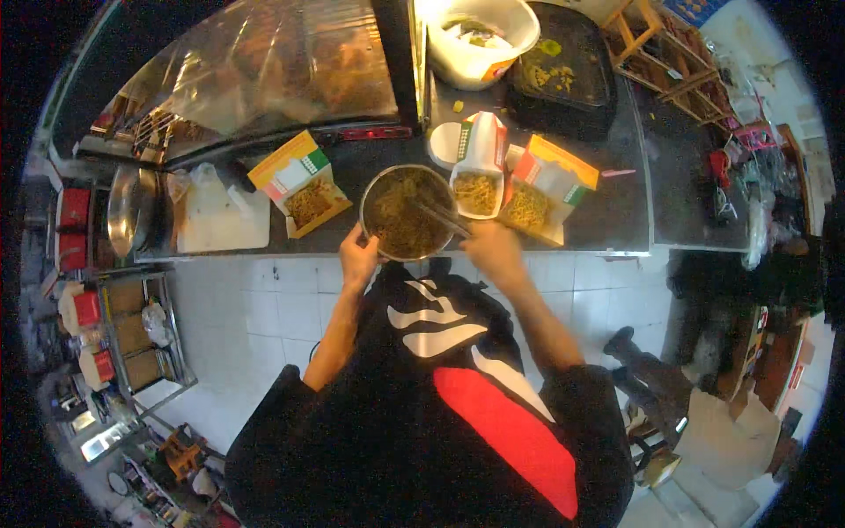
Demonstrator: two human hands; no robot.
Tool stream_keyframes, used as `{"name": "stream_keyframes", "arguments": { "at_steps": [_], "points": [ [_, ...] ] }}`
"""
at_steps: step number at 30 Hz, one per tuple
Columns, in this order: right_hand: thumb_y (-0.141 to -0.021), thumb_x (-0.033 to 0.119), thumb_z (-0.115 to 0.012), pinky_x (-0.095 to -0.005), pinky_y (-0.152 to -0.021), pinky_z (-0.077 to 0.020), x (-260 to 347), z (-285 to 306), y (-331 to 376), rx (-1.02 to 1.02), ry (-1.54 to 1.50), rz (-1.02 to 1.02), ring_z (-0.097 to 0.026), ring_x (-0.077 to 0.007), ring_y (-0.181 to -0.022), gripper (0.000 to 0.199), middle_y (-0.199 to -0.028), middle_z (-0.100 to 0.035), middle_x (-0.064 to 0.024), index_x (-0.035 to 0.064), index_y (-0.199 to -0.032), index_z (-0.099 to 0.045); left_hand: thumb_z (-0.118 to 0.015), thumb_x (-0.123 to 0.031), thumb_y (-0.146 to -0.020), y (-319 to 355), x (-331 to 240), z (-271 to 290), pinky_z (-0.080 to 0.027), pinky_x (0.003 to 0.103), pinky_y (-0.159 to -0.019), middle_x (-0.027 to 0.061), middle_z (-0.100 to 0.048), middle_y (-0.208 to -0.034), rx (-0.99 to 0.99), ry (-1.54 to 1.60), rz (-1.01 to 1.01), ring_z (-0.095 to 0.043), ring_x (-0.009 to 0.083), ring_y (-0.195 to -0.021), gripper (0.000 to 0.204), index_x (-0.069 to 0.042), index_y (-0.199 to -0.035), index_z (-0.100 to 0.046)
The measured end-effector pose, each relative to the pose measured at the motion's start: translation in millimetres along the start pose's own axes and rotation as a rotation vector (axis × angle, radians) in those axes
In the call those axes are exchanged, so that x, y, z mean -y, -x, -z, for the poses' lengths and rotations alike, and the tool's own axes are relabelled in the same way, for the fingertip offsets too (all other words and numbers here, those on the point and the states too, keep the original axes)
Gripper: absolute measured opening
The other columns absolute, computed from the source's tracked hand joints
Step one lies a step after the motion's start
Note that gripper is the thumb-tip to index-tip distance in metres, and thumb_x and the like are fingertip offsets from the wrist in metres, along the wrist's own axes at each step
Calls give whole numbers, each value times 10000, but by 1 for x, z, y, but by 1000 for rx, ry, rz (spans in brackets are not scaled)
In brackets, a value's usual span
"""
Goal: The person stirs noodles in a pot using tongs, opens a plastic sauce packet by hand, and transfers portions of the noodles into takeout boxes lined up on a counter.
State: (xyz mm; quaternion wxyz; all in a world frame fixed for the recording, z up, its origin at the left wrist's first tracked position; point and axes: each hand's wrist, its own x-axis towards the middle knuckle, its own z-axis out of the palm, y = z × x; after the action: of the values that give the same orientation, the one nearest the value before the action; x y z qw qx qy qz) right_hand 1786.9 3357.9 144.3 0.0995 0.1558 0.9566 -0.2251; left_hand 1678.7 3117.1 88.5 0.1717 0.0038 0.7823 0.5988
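Note:
A round metal bowl of dark, sauced food that looks like noodles rests at the counter's front edge. My left hand grips its near left rim, thumb on top. My right hand, somewhat blurred, is closed round metal tongs whose far end dips into the food. Noodles fill three open cardboard boxes: one box left of the bowl, a slim upright box just right of it, and a wider box beyond that. Neither hand touches the boxes.
A white tub and a black tray with food scraps stand at the back right. A glass-fronted case borders the counter at the back left. Further left lie a white board and a metal pan. Another person's leg shows lower right.

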Motion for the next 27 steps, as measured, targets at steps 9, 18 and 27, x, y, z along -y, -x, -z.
{"name": "stream_keyframes", "arguments": {
  "at_steps": [9, 18, 27],
  "points": [
    [-781, 283, -665, -442, -736, -515, -14, 31, 36, 54, 13, 38, -623, -352, -852, 273, -923, -613, -144, 70, -938, -602, -549, 8, -824, -4, 30, 15, -607, 350, -542, 133, -641, -967, -66, 54, 139, -668, 235, -717, 321, -5, -1143, -577],
    [-747, 291, -702, -455, -683, -504, -69, 66, 51, -208, 2, -61, -621, -355, -806, 271, -811, -626, -161, 64, -882, -642, -567, -44, -830, -16, 21, 1, -598, 329, -531, 118, -645, -954, -60, 101, 137, -667, 216, -714, 336, -43, -1166, -573],
    [-749, 286, -688, -446, -743, -515, -55, 73, 23, -28, 52, -288, -638, -353, -868, 260, -857, -658, -174, 58, -874, -683, -568, -42, -818, -22, 12, -7, -567, 338, -534, 98, -630, -869, -87, -38, 41, -621, 184, -669, 308, -4, -1123, -589]
  ]
}}
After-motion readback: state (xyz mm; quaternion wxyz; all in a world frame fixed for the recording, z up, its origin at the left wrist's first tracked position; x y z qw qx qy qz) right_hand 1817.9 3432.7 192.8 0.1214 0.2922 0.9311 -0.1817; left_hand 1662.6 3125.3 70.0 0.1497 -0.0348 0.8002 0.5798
